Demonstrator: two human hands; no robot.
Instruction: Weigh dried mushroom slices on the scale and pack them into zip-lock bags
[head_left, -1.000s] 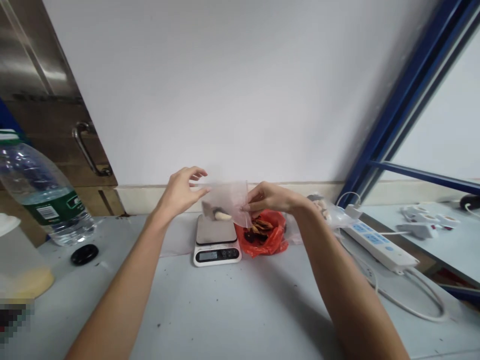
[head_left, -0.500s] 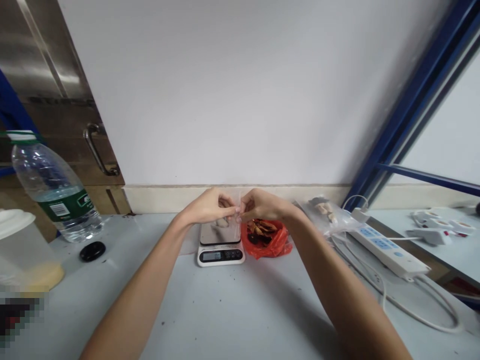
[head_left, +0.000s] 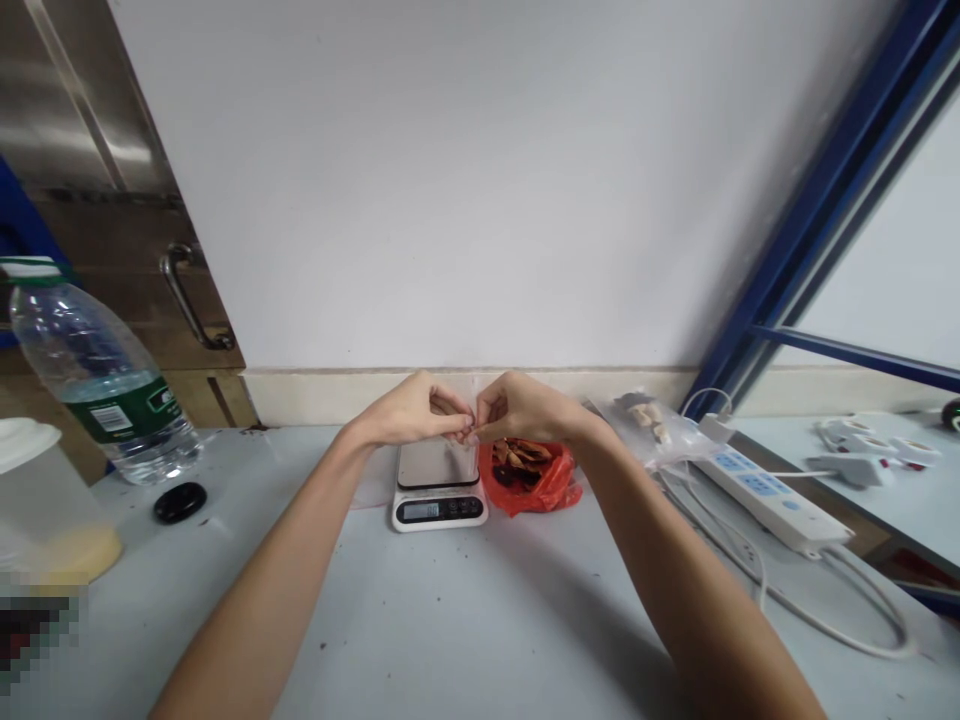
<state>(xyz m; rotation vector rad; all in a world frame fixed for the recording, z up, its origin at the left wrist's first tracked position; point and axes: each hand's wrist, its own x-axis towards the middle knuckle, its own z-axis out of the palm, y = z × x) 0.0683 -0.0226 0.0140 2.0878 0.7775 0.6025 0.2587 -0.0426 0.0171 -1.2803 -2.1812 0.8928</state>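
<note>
Clear plastic bag (head_left: 469, 460), one; held upright above the platform of the scale, nearly edge-on to the viewer; its visible edge runs close to vertical; which side is longer cannot be told; contents mostly hidden behind the fingers.

Hands, two: left hand (head_left: 421, 408) and right hand (head_left: 525, 408), thumbs and fingertips meeting, both pinching the bag at its edge.

Digital scale (head_left: 440, 508), one; white, beneath the hands, display facing the person, digits lit but too small to read surely.

Red plastic bag (head_left: 561, 490), one; open, just right of the scale; brown dried pieces (head_left: 525, 455) inside, overlapping, number uncountable.

Second clear bag (head_left: 679, 437), one; lying farther right, holding pale and dark pieces; near it, one white power strip (head_left: 772, 500), slanting toward the viewer, with cable.

At left: bottle (head_left: 127, 405), one, green-labelled, part-filled; black disc (head_left: 180, 502), one; translucent tub (head_left: 45, 490), one, yellowish matter at its base; all on one pale surface (head_left: 450, 640).
</note>
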